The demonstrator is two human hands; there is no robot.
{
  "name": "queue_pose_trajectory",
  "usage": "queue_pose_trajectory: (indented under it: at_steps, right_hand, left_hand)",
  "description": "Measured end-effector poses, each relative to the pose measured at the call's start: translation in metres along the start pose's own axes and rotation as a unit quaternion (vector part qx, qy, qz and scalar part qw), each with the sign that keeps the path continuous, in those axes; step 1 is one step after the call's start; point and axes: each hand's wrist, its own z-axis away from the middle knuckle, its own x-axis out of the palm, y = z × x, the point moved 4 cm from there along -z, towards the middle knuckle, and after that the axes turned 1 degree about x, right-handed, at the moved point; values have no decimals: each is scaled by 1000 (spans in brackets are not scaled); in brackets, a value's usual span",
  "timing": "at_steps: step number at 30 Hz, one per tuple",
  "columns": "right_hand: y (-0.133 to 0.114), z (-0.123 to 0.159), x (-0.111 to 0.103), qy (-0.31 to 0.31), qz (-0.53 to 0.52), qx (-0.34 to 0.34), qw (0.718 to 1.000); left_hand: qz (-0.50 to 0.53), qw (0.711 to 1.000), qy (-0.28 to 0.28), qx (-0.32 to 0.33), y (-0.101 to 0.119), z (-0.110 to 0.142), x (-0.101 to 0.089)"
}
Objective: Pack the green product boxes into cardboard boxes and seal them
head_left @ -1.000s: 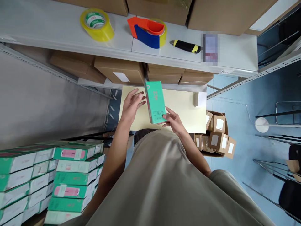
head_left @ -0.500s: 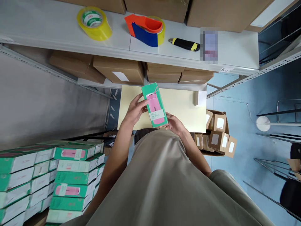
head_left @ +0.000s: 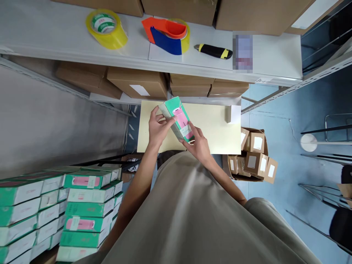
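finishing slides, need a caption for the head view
Left hand and right hand hold a green box over a pale table, near a shelf.

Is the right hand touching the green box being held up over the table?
Touching. In the head view, the right hand has a finger lying over the printed face of the green box, near its lower end.

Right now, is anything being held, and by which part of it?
A green box: the left hand holds its left side, the right hand its near end.
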Motion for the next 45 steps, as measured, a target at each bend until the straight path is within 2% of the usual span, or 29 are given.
queue_pose_trajectory:
  at_steps: [2,3,5,6,8,10,12,14,17,20,22,24,25,27,30,32,35,38,41,43,45]
  right_hand:
    - [-1,-1,0,27,6,-5,1000]
    - [0,-2,-2,31,-24,-3,999]
    - [5,-5,-7,18,-137,17,990]
    - [9,-7,-9,3,-210,36,977]
    - [16,-10,-10,-42,-355,91,930]
    - [23,-12,-7,-90,-472,154,864]
    - [27,-11,-2,-121,-550,210,799]
    - [29,-9,3,-136,-597,249,750]
    - [29,-4,11,-162,-628,281,708]
    - [28,-1,16,-185,-632,290,695]
    - [29,-2,18,-187,-625,287,701]
    - [31,-3,18,-190,-604,280,722]
    - [32,-4,17,-188,-586,273,739]
    - [35,-7,12,-158,-534,246,793]
    - [35,-7,-3,-59,-434,180,881]
    - [30,-4,-11,-28,-373,146,916]
    - [18,1,-10,-44,-273,122,953]
    - [6,5,-2,-42,-172,88,980]
    - [1,5,7,-26,-114,67,991]
    - [4,3,8,-23,-114,66,991]
    - [11,-1,4,-22,-160,70,984]
  left_hand:
    - [7,1000,-8,15,5,3,0]
    - [18,999,-19,19,8,5,-1]
    - [50,998,-46,9,10,6,-6]
    - [67,996,-60,-4,10,7,-9]
    - [97,991,-87,-34,7,7,-14]
    - [126,982,-124,-69,1,7,-15]
    - [162,965,-174,-107,-6,10,-10]
    - [190,949,-214,-133,-10,14,-1]
    - [202,942,-235,-133,-10,19,8]
    - [193,946,-229,-126,-7,21,9]
    - [181,951,-218,-123,-6,20,7]
    - [172,958,-195,-120,-5,17,4]
    - [168,962,-180,-116,-4,16,2]
    - [151,972,-147,-105,-3,14,-1]
    - [104,986,-106,-74,-1,11,-4]
    - [74,993,-75,-54,-1,11,-5]
    - [39,998,-31,-31,-5,13,-5]
    - [14,1000,-5,-9,-8,16,-2]
    - [0,1000,10,10,-6,22,2]
    - [-4,1000,4,17,-2,28,4]
    - [7,1000,-22,20,3,34,4]
